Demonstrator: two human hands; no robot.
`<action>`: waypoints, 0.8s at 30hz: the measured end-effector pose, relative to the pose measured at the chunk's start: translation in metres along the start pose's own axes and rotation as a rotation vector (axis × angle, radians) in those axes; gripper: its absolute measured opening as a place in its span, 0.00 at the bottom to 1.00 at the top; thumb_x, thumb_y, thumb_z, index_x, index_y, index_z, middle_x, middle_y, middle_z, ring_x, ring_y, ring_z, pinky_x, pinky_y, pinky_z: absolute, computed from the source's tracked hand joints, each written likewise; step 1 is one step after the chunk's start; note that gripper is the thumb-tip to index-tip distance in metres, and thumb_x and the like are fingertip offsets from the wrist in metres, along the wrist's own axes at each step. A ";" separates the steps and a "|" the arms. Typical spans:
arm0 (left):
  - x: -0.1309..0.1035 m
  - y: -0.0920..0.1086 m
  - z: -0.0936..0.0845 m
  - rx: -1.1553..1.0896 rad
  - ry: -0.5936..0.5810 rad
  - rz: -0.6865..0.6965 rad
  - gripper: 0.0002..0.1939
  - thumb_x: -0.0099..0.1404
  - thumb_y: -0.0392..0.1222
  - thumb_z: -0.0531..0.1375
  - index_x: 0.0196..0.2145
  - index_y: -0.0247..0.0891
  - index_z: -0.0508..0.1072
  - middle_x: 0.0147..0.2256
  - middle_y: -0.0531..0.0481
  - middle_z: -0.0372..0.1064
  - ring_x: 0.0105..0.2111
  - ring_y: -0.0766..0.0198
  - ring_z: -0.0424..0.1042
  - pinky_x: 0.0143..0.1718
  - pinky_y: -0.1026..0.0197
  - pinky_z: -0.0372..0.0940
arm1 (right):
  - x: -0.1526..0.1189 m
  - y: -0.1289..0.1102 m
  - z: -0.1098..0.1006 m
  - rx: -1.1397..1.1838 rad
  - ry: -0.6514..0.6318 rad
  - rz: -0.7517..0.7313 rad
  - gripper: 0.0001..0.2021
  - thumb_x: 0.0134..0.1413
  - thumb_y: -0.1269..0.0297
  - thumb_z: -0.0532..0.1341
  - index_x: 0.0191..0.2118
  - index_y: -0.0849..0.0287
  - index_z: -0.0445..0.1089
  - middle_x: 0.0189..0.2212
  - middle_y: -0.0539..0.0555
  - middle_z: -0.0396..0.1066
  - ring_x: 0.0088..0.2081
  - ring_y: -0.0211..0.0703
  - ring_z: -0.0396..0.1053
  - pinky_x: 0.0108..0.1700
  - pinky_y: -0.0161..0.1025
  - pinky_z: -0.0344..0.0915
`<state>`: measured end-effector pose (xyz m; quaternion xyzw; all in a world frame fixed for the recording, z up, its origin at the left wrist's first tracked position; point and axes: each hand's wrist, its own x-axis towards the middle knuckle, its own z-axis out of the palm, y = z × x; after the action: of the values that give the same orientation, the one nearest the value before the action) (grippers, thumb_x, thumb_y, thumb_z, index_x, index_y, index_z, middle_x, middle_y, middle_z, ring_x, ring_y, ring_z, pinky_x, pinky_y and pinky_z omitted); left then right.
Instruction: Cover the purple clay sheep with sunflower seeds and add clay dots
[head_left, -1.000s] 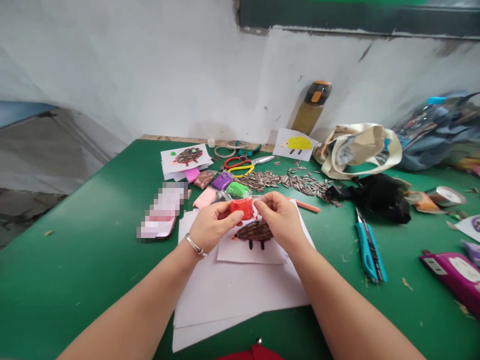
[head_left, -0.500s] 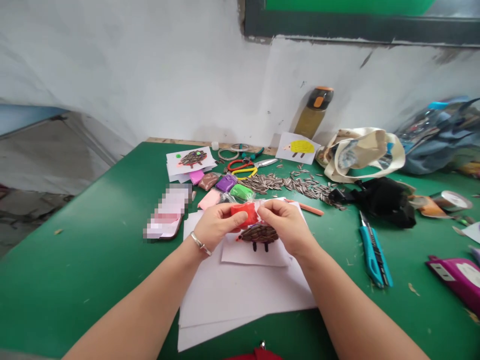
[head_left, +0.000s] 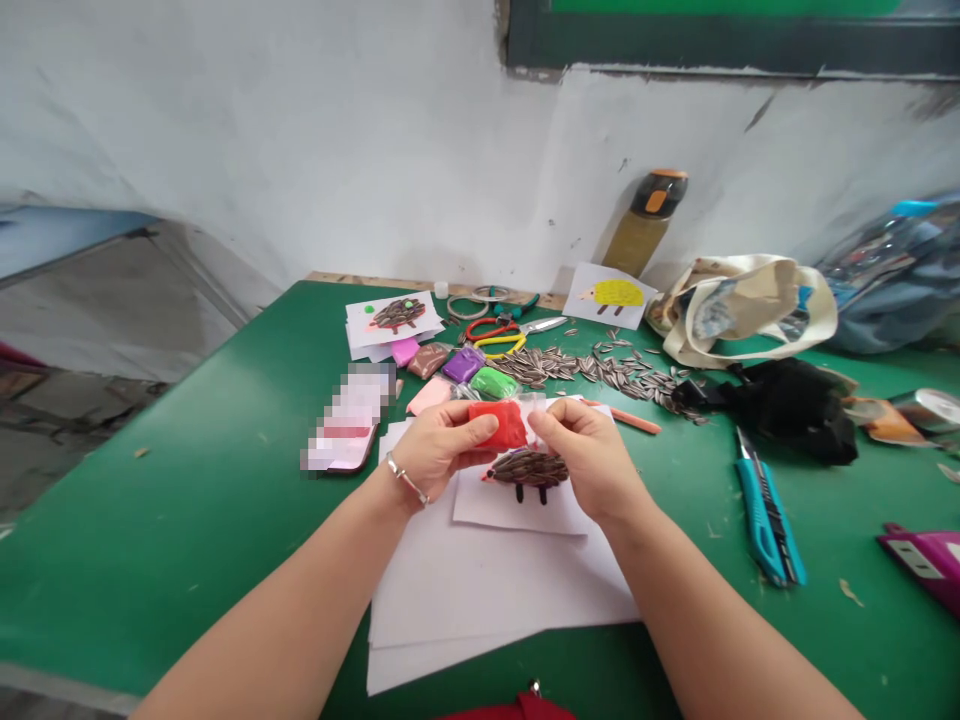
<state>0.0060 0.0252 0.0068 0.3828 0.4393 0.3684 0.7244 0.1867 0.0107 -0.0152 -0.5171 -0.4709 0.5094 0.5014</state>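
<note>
Between my hands is a small packet of red modelling clay (head_left: 501,424) in clear plastic. My left hand (head_left: 444,440) grips the clay side, thumb on top and fingers beneath. With thumb and forefinger, my right hand (head_left: 581,440) pinches the wrapper's clear end. Below them lies a white card with a hedgehog picture (head_left: 529,468), its back covered in sunflower seeds and two dark legs under it. That card rests on larger white sheets (head_left: 495,590). Several other clay packets, among them a purple one (head_left: 463,364) and a green one (head_left: 493,382), lie just beyond my left hand.
Loose sunflower seeds (head_left: 600,370) spread behind my hands, near scissors (head_left: 517,332). A phone (head_left: 349,420) lies left; a blue utility knife (head_left: 769,520) lies right. Hedgehog cards (head_left: 394,318), a bottle (head_left: 645,225) and a cloth bag (head_left: 750,310) are toward the wall.
The clear wrapper end now stretches out further from the red clay, as my right hand has drawn slightly away from my left. The whole view has shifted a little.
</note>
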 end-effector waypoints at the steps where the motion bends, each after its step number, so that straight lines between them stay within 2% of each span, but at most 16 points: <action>1: 0.000 0.000 0.000 0.001 0.010 -0.002 0.26 0.49 0.49 0.71 0.44 0.35 0.76 0.40 0.42 0.75 0.40 0.57 0.73 0.43 0.55 0.66 | 0.000 0.000 0.001 -0.041 0.034 -0.021 0.16 0.49 0.54 0.65 0.23 0.58 0.62 0.20 0.45 0.60 0.24 0.34 0.55 0.27 0.34 0.52; 5: 0.001 -0.001 0.001 0.005 0.033 -0.009 0.25 0.49 0.48 0.71 0.44 0.34 0.77 0.40 0.41 0.75 0.41 0.57 0.73 0.44 0.55 0.66 | -0.004 -0.003 0.004 -0.230 0.160 -0.165 0.08 0.51 0.59 0.63 0.32 0.56 0.65 0.25 0.46 0.62 0.26 0.36 0.59 0.29 0.35 0.56; 7: 0.001 -0.002 0.001 0.004 0.037 0.007 0.25 0.49 0.48 0.71 0.44 0.34 0.76 0.41 0.41 0.75 0.42 0.56 0.73 0.44 0.55 0.66 | -0.008 -0.005 0.005 -0.372 0.230 -0.291 0.07 0.52 0.60 0.62 0.33 0.55 0.64 0.25 0.46 0.61 0.27 0.37 0.58 0.30 0.36 0.57; 9: 0.001 -0.002 0.000 0.003 0.040 0.028 0.24 0.50 0.49 0.71 0.44 0.35 0.77 0.41 0.41 0.75 0.43 0.54 0.73 0.44 0.55 0.66 | -0.010 -0.006 0.005 -0.501 0.242 -0.409 0.06 0.55 0.61 0.60 0.31 0.55 0.65 0.26 0.48 0.63 0.28 0.38 0.59 0.33 0.38 0.58; 11: 0.001 -0.002 0.000 0.007 0.050 0.042 0.24 0.51 0.48 0.71 0.44 0.36 0.77 0.42 0.41 0.75 0.44 0.54 0.73 0.44 0.55 0.66 | -0.010 -0.005 0.004 -0.568 0.194 -0.450 0.06 0.57 0.61 0.58 0.30 0.55 0.67 0.28 0.50 0.66 0.29 0.39 0.61 0.35 0.39 0.59; 14: 0.001 -0.002 0.000 0.025 0.053 0.049 0.23 0.50 0.47 0.71 0.43 0.35 0.77 0.42 0.41 0.75 0.45 0.53 0.73 0.45 0.55 0.66 | -0.008 -0.003 0.003 -0.575 0.111 -0.388 0.06 0.58 0.61 0.58 0.35 0.54 0.70 0.30 0.51 0.70 0.30 0.40 0.64 0.36 0.40 0.61; 17: 0.001 -0.003 0.000 0.054 0.031 0.063 0.22 0.52 0.47 0.70 0.43 0.35 0.77 0.42 0.41 0.75 0.46 0.53 0.72 0.45 0.54 0.66 | -0.005 -0.001 0.004 -0.520 0.091 -0.300 0.08 0.57 0.59 0.58 0.37 0.55 0.72 0.31 0.51 0.72 0.30 0.40 0.66 0.37 0.40 0.62; 24: 0.001 -0.002 0.002 0.110 0.026 0.069 0.22 0.52 0.48 0.70 0.42 0.35 0.77 0.43 0.41 0.75 0.46 0.52 0.72 0.48 0.52 0.65 | -0.003 -0.004 0.007 -0.211 0.015 -0.039 0.15 0.51 0.56 0.62 0.43 0.57 0.71 0.34 0.52 0.72 0.28 0.38 0.64 0.29 0.36 0.61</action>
<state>0.0086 0.0251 0.0050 0.4321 0.4549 0.3736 0.6833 0.1796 0.0084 -0.0112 -0.5615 -0.5283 0.4432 0.4573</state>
